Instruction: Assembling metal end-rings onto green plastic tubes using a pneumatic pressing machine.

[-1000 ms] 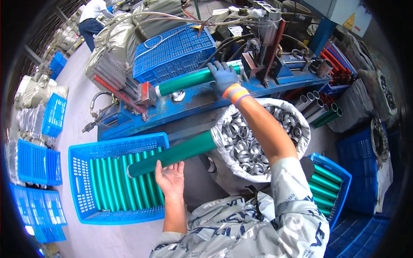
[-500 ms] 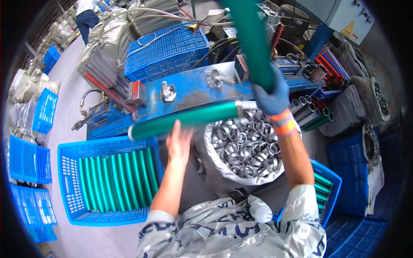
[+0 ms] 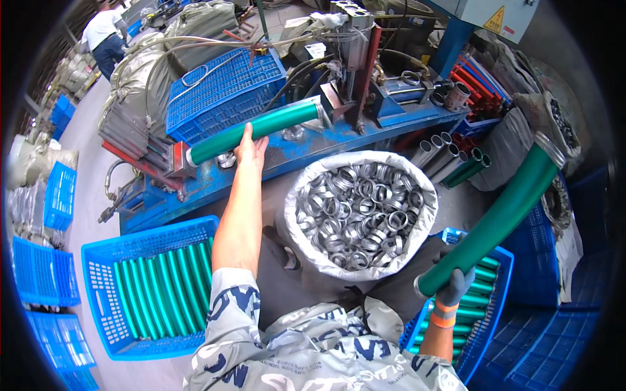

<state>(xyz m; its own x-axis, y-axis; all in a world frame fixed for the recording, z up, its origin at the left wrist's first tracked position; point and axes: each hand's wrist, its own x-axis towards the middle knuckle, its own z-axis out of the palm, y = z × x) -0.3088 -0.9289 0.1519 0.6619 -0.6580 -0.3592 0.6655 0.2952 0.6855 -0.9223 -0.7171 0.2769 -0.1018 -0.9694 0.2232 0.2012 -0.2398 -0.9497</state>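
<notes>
My bare left hand point(image 3: 250, 153) supports a green tube point(image 3: 261, 124) from below, its thumb against the near side. This tube lies lengthwise above the blue bench, with metal rings at both ends. Its left end meets a red-faced fixture point(image 3: 177, 158), and its right end is at a metal block point(image 3: 336, 101). My right hand point(image 3: 453, 285), in a grey glove with an orange wristband, grips a second green tube point(image 3: 499, 218) near its lower end. That tube slants up to the right and has ringed ends. Below it is a blue crate point(image 3: 499, 296) of green tubes.
A white sack point(image 3: 424, 179) full of metal rings point(image 3: 365, 215) stands between my arms. At left is another blue crate point(image 3: 98, 287) with green tubes. Bare metal and green tubes point(image 3: 450, 156) lie under the bench point(image 3: 280, 153). A person point(image 3: 104, 39) stands far left.
The first tube has moved up to between the bench fixtures, with my left hand against it. My right hand has swung down from above the bench to the right crate, carrying its tube. The view has shifted.
</notes>
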